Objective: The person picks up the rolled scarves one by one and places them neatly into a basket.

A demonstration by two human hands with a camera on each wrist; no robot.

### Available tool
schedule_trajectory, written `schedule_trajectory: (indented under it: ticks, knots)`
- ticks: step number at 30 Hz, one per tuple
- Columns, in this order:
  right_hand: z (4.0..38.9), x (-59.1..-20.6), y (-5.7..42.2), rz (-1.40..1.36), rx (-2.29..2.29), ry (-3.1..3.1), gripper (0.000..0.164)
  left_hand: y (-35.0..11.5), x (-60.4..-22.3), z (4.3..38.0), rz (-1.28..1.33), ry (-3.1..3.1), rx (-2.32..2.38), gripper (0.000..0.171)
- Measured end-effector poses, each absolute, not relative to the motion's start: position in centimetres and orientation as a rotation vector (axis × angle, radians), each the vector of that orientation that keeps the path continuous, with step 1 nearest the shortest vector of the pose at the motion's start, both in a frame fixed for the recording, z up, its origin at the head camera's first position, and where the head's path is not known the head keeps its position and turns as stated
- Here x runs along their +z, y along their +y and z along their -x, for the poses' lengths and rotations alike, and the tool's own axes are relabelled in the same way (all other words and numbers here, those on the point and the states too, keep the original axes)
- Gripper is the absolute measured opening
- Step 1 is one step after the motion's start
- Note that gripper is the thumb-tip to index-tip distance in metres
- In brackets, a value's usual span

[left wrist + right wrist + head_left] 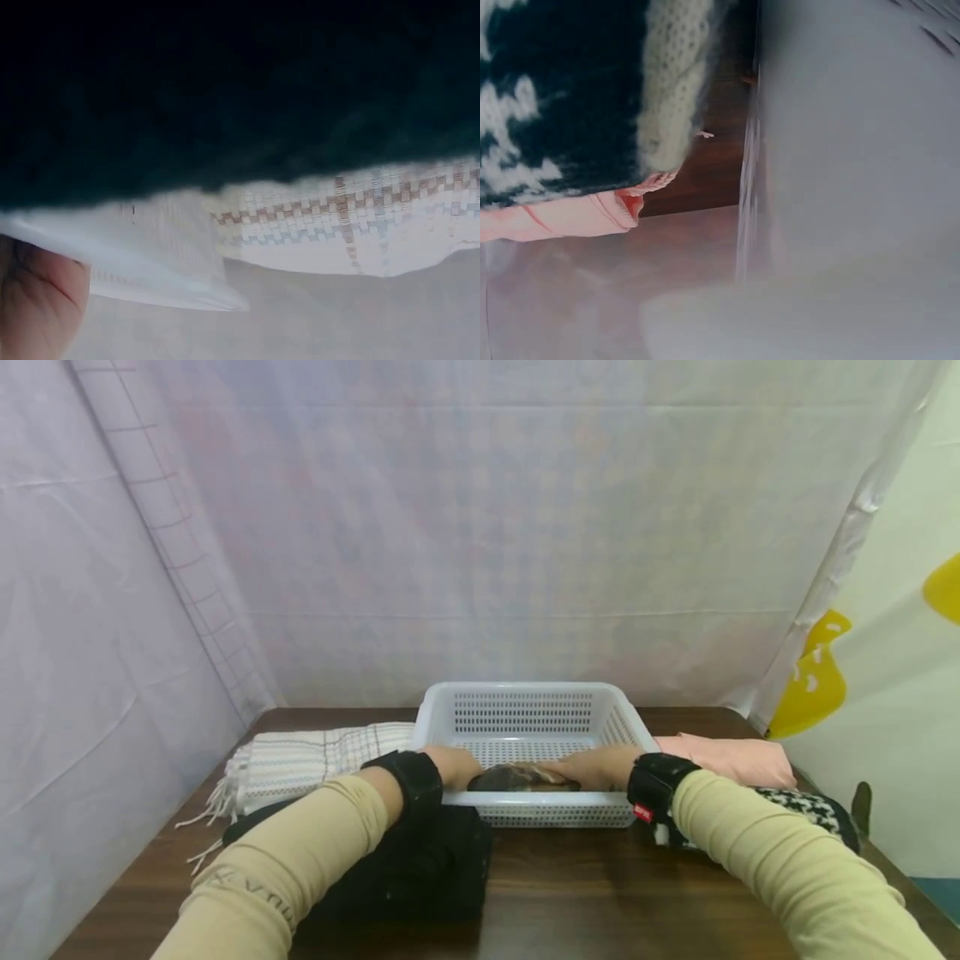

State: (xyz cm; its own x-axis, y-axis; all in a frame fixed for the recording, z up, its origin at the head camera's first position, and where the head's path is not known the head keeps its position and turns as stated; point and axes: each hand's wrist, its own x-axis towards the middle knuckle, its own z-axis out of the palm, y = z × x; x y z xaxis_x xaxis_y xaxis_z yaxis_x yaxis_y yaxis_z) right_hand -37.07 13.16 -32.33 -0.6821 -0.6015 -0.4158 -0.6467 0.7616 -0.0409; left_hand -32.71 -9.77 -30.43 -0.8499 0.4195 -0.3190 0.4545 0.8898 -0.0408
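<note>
1 left hand (456, 767) and 1 right hand (602, 766) lie at the 2 ends of 1 dark patterned cloth (517, 778); whether either grasps it cannot be told. 4 other cloths occupy the tabletop (558, 893): white striped (322, 760) and black (450, 868) at left, pink (731, 760) and black-and-white (813, 810) at right, the black and black-and-white partly hidden by 2 sleeves (787, 860). 1 white basket (525, 687) contains the patterned cloth, near its front wall.
</note>
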Motion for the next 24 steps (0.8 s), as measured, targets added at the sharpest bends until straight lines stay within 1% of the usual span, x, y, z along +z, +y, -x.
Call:
schedule_trajectory:
  ticks: [2, 5, 9, 12, 15, 18, 22, 24]
  knots:
    - [37.3, -32.4, 13.3, 0.964, 0.131, 2.554, 0.055, -9.8, -30.4, 32.9, -0.658, 2.749, -0.160, 0.020]
    - [37.4, -32.3, 13.8, 1.027, 0.130, 2.556, 0.063, -9.9, -30.3, 33.2, -0.737, 2.739, -0.197, 0.022]
    - [36.7, -31.0, 15.2, 1.136, -0.045, 2.598, 0.068, -10.3, -29.0, 33.1, -0.816, 2.754, -0.115, 0.047]
    - [35.6, -29.2, 17.4, 1.250, -0.239, 2.713, 0.068, -10.9, -27.1, 32.1, -0.802, 2.806, 0.073, 0.063]
    - [34.4, -27.6, 20.5, 1.328, -0.363, 2.889, 0.066, -12.0, -25.3, 30.4, -0.804, 2.893, 0.189, 0.062]
    - [33.5, -27.0, 24.3, 1.296, -0.439, 3.019, 0.065, -13.0, -24.1, 28.1, -0.850, 2.978, 0.228, 0.059]
    - [33.1, -28.1, 29.9, 1.115, -0.521, 3.007, 0.070, -13.7, -24.2, 24.6, -1.038, 3.061, 0.271, 0.050]
    - [33.2, -29.2, 32.5, 0.994, -0.499, 2.927, 0.078, -13.6, -24.7, 22.9, -1.153, 3.069, 0.288, 0.045]
